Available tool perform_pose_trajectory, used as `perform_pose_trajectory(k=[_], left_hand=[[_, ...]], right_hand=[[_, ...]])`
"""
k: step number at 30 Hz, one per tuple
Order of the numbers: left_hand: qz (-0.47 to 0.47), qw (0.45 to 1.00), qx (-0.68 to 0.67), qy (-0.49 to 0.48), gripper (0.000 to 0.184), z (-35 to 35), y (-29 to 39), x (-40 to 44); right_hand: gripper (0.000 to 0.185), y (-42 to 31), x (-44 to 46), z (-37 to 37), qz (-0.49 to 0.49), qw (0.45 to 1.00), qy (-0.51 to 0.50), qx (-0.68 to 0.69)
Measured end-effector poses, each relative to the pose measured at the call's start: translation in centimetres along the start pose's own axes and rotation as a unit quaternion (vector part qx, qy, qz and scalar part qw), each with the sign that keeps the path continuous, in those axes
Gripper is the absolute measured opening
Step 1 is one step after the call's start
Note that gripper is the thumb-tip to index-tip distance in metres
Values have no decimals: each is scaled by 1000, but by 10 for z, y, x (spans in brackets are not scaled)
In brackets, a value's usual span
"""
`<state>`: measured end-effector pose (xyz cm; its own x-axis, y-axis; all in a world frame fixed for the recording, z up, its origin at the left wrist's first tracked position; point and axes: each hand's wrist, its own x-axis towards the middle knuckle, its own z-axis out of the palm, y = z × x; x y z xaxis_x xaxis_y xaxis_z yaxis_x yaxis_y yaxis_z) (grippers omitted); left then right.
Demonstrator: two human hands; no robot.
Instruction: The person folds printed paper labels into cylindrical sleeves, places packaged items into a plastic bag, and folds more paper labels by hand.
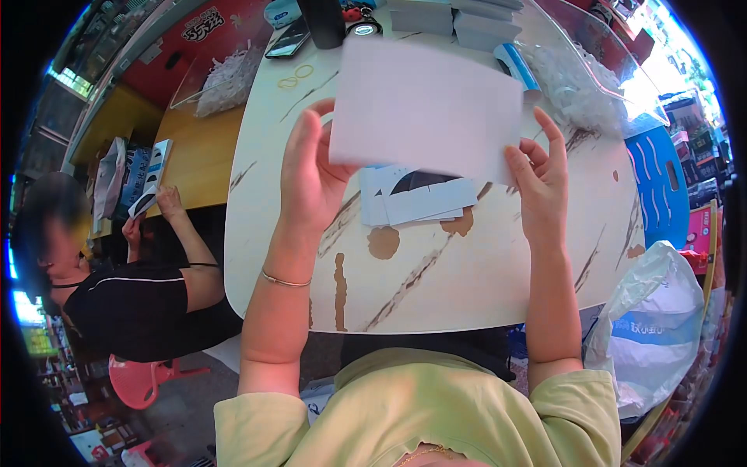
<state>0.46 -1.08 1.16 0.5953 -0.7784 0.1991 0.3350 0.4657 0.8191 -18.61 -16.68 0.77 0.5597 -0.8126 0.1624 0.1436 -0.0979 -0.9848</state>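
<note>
A plain white sheet or flat card (428,105) is held up over the table, slightly blurred. My left hand (311,167) is at its left edge, fingers partly behind it and thumb raised. At the lower right corner, my right hand (539,167) pinches the sheet between thumb and fingers, with the index finger pointing up. Below the sheet, several white and blue printed cards (424,201) lie overlapping on the marbled white table (467,288).
A co-worker (132,288) sits at the left, holding a box. A dark bottle (321,22), phone (288,39), yellow bands (296,76), grey stacks (486,27) and a blue roll (516,68) are at the back. Clear bins stand at both sides; a plastic bag (654,335) hangs right.
</note>
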Motion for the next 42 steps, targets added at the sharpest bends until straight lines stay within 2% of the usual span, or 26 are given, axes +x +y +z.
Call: perform_pose_trajectory(k=[1,2,4,5,7,8,9,11,13,14,15,16,17,19,20,22,26,28,42], left_hand=[[-9,995,-82,-55,50,4,0,-1],[-10,994,-56,-98,70,4,-4,-1],[-8,980,111,-166,73,12,-12,-3],[-31,975,149,-160,71,19,-19,-8],[-70,973,137,-169,61,29,-32,-16],[-62,975,135,-164,48,34,-36,-19],[-62,975,135,-162,48,33,-37,-20],[-84,979,140,-118,31,31,-39,-21],[-79,980,154,-100,26,30,-36,-19],[-73,980,166,-83,22,30,-35,-19],[-73,980,166,-82,22,30,-34,-19],[-61,973,210,-72,21,31,-33,-19],[-50,964,254,-62,19,30,-32,-19],[-42,959,274,-62,18,27,-34,-19],[-33,953,293,-64,17,26,-34,-19],[-39,951,295,-81,18,28,-32,-20],[-66,954,264,-124,21,35,-27,-23],[-85,955,256,-123,23,35,-25,-21],[-173,960,183,-124,35,37,-19,-20]], right_hand=[[56,0,0,1,0,1000,-1,1],[59,-1,-1,3,-6,1000,4,25],[61,-1,-3,10,-11,999,10,49],[62,-1,-6,16,-25,997,2,72],[63,0,-11,24,-37,995,-7,95],[63,1,-14,27,-28,996,-37,80],[63,1,-16,29,-19,995,-67,66],[64,-1,-20,31,-17,998,-66,17],[62,-10,-24,30,14,986,-100,-131],[62,-15,-24,30,16,986,-101,-130],[56,-20,-24,30,35,971,-117,-206],[50,-21,-23,30,54,949,-132,-281],[50,-19,-24,29,55,949,-134,-280],[32,-10,-25,27,-87,933,-128,-324],[32,-5,-24,28,-85,933,-130,-324],[18,2,-21,29,-321,884,-117,-318],[14,3,-24,32,-304,895,-165,-281],[13,1,-24,31,-281,903,-221,-236],[14,-1,-23,30,-263,900,-250,-243]])
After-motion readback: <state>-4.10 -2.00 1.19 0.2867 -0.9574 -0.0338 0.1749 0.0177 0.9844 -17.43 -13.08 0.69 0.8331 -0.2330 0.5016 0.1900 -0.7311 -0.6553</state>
